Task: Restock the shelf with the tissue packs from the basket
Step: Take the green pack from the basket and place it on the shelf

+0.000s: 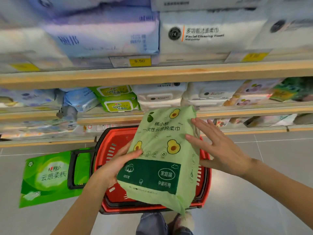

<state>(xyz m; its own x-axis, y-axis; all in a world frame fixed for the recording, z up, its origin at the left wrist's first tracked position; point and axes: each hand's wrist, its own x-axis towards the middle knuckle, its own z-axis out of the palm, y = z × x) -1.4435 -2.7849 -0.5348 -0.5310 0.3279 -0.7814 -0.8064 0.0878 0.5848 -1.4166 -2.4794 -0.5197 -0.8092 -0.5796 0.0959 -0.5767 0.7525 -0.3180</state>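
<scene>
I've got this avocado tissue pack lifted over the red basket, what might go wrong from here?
1. Only the left hand has a grip on the avocado pack, low at one edge. The right hand just lies flat against its side, so the soft pack may slip into the basket.
2. The shelf behind it looks full, so pushing it in may dislodge neighbours.
3. A green pack lies on the floor beside the basket, easy to step on.

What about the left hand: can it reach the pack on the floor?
Probably not yet: the left hand grips the avocado pack; the floor pack lies low beside the basket.
</scene>
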